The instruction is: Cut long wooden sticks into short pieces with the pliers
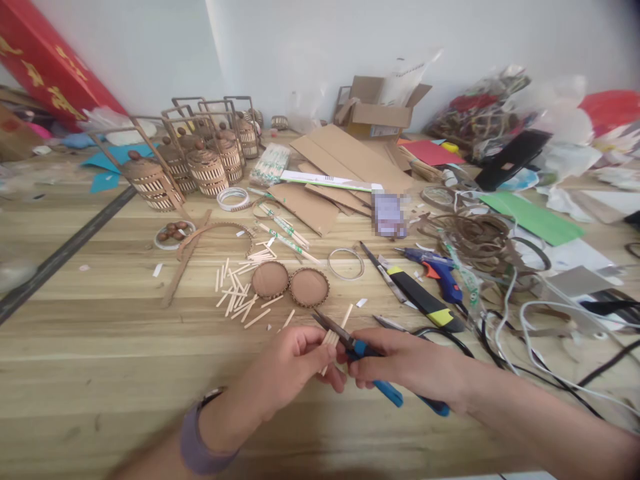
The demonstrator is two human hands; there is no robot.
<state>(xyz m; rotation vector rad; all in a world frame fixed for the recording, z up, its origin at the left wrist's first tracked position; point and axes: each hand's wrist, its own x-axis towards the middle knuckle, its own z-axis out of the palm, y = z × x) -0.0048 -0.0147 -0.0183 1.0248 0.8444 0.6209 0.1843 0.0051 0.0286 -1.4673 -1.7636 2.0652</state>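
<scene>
Several thin wooden sticks (330, 339) are pinched in my left hand (295, 357), their ends poking up between thumb and fingers. My right hand (395, 357) is wrapped round the blue handles of a pair of pliers (359, 348). The dark jaws lie across the sticks, close to my left fingertips; whether they bite on a stick I cannot tell. Just beyond my hands are two round cardboard discs (309, 288) with notched rims, touching each other. Short cut stick pieces (237, 293) lie scattered to their left.
Small lidded stick baskets (207, 170) with tall handles stand at the back left. A bowl of brown beads (174, 235) sits nearer. To the right lie a utility knife (420, 297), a blue glue gun (443, 273), tangled cables (520, 333) and brown strips (470, 230). Cardboard sheets (350, 160) lie behind.
</scene>
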